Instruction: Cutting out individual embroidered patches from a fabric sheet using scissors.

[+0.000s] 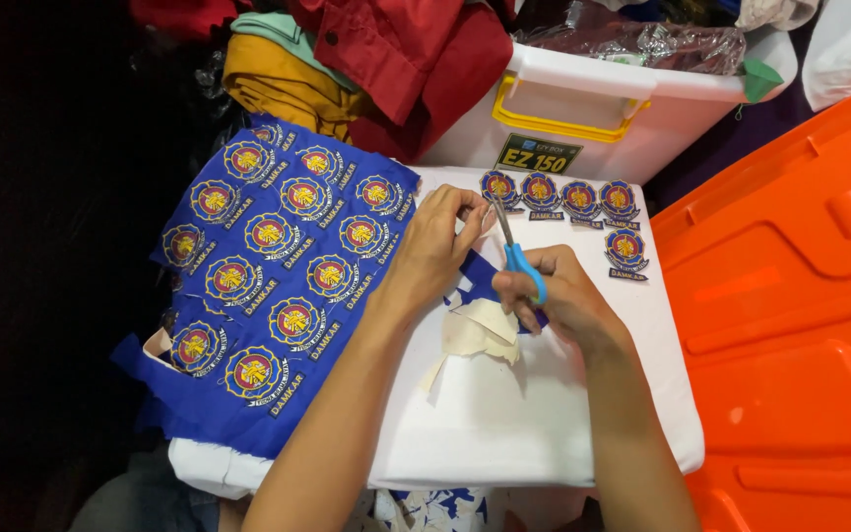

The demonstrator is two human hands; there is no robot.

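A white box lid point(544, 414) carries a blue cloth of embroidered badges point(268, 286) draped over its left side, cut-out badges point(568, 202) along its far edge, and backing scraps point(475, 340) mid-lid.

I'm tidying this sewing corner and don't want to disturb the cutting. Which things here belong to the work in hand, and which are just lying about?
In use:
left hand gripping a patch piece
right hand working the blue-handled scissors
blue sheet of embroidered badges
row of cut-out badges
backing scraps

Lying about:
white storage box
pile of clothes
orange plastic lid
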